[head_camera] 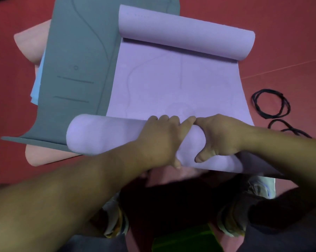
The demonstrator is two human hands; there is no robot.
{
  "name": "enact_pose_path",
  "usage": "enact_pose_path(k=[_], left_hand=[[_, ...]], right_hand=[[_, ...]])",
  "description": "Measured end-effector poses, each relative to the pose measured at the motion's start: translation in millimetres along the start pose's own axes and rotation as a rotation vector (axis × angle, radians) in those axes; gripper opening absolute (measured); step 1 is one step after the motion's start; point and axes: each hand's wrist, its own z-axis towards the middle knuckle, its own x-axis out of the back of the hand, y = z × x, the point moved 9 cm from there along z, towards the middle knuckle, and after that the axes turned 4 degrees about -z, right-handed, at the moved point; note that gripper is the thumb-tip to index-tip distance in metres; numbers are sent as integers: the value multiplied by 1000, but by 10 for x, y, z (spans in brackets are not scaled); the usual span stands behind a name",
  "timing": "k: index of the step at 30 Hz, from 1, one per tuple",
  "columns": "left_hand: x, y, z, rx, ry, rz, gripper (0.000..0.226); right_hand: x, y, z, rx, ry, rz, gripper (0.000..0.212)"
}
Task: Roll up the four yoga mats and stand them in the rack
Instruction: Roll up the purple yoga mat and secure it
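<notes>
**First mat under way: the lilac one is being rolled**

The person is crouching over a lilac foam yoga mat [173,84] lying on the red floor [290,33] and is working its near end into a thick roll [102,135]. This appears to be the rolling step for the first of the four mats; no rack is showing in view. The far end, toward twelve o'clock, is curling back on itself in a loose tube [186,31].

The left hand [161,139] is curling over the top of the roll, fingers draped across the far side and thumb tucked beneath. The right hand [219,137] is gripping the roll just beside it at three o'clock, thumb pressing into the near face; the two index fingers are touching. Both forearms are reaching forward and converging.

A grey foam mat with printed lines [77,70] is lying at nine o'clock, partly under the lilac one, over a pink mat [31,44] and a pale blue edge [36,91]. Black cord loops [272,104] are lying at three o'clock.

The next move probably calls for pushing the roll away toward twelve o'clock, keeping it tight and square, and flattening the curled far end.
</notes>
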Motion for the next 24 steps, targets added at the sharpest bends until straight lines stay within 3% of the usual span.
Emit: enact_pose_path(k=[3,7,11,16,20,24], left_hand=[[-113,-62,5,47,-36,-84,99],[-113,-186,44,75,-157,-258,75],[-113,-146,27,77,-220,-294,92],[26,-56,-25,45,-21,-1,120],[-69,-148,13,69,-46,-71,96],[-49,-322,50,106,-141,-293,76]], right_hand=[[-111,-50,-28,3,24,-24,94],[-175,-161,-91,5,133,-304,107],[-145,-126,-62,-12,60,-219,85],[-1,48,-34,-18,-3,-3,79],[-38,-88,-50,24,26,-14,87],[-35,-315,-128,42,198,-384,113]])
